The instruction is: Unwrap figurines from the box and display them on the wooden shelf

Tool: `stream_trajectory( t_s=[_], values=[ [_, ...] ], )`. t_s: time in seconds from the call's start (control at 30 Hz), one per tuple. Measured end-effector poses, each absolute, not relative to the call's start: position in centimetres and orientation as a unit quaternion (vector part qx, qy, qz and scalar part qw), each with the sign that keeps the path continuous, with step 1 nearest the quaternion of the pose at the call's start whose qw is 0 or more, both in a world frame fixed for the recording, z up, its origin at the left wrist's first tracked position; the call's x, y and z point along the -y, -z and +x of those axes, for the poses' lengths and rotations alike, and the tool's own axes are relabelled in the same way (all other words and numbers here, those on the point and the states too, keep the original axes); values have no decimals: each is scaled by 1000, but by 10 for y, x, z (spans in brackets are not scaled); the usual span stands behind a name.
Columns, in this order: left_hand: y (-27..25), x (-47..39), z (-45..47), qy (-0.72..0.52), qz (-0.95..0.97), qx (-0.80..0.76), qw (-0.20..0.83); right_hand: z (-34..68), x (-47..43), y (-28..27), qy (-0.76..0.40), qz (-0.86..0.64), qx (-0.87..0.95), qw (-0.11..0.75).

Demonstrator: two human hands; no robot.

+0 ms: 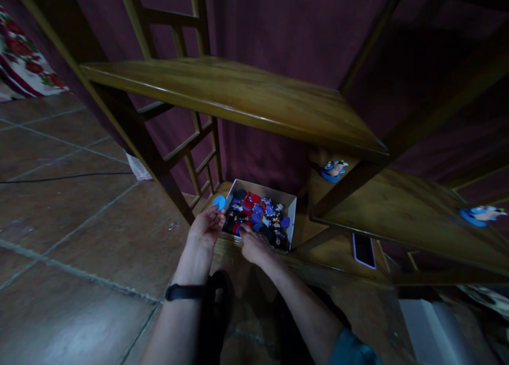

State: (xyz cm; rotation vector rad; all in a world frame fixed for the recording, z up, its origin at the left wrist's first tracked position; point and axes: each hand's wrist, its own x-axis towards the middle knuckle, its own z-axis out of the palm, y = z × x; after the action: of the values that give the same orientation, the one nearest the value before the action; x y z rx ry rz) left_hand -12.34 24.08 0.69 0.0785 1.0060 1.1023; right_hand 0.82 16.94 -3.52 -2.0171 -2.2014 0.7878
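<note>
My left hand [207, 225] is closed on a light-blue round disc [219, 202], held up at the left edge of an open cardboard box [292, 208]. In the box lies a jumble of small figurines [274, 214] and round pieces in red, purple, blue and black. My right hand [254, 243] reaches over the box's front edge, its fingertips down among the pieces near a red and purple one [237, 228]. Whether those fingers grip anything is hidden.
The box sits on the low board of a wooden shelf unit, beneath a wide shelf [230, 92]. Blue-based figurines [333, 171] stand on boards to the right. A phone [363, 250] lies on the lower board. A cable [67, 177] crosses the tiled floor at left.
</note>
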Motion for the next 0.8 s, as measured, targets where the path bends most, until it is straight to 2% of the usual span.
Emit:
stream_trajectory(
  t_s=[0.1, 0.27, 0.4, 0.6, 0.8],
  values=[
    [-7, -240, -122, -506, 36, -455, 732, 32, -179, 29, -208, -711, 669, 58],
    [-11, -239, -120, -509, 33, -457, 729, 59, -188, 37, -206, -811, 547, 14],
    [-8, -240, -120, -507, 40, -453, 733, 48, -182, 47, -258, -765, 590, 8],
    [-3, -241, -119, -504, 37, -445, 739, 27, -170, 42, -227, -700, 675, 56],
    [-9, -239, -117, -502, 22, -443, 742, 10, -161, 41, -264, -628, 731, 31]
  ],
)
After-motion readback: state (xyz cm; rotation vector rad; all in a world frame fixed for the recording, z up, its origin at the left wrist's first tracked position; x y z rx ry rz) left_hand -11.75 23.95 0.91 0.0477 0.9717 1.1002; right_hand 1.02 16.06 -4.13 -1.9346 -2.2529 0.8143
